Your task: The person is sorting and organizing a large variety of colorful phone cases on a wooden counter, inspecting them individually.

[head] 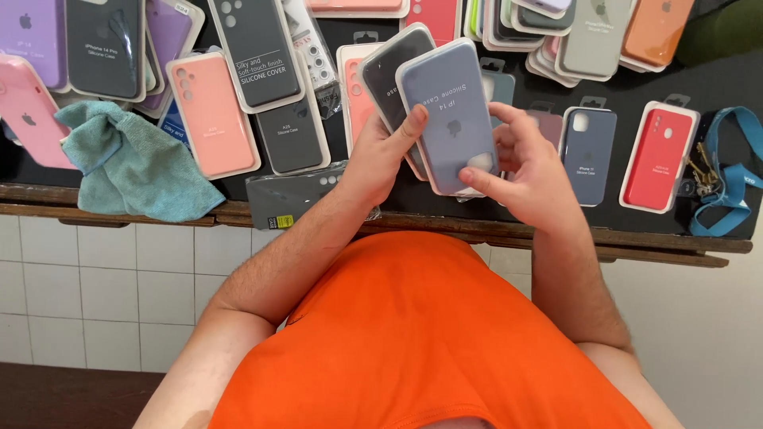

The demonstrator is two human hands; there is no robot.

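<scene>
Your left hand [381, 155] is closed around two packaged phone cases held fanned: a blue-grey case [449, 111] on top and a black case [385, 75] behind it, both tilted up off the table. Thumb pressed on the blue-grey case's left edge, fingers wrapped behind, so grip is firm. Your right hand [528, 171] is half open, fingers loosely curled, fingertips touching the lower right corner of the blue-grey case; not clamped on it, more pinching at the edge. Both cases sit above the front edge of the dark table [636, 230], roughly centre of view.

Around them: teal cloth [131, 163] lying crumpled at the left near the table edge, peach case [213, 111] just right of it, red case [661, 155] and navy case [588, 151] to the right of your right hand, blue lanyard with keys [727, 171] at far right. More boxed cases piled along the back. Orange shirt [421, 342] fills the bottom of view
</scene>
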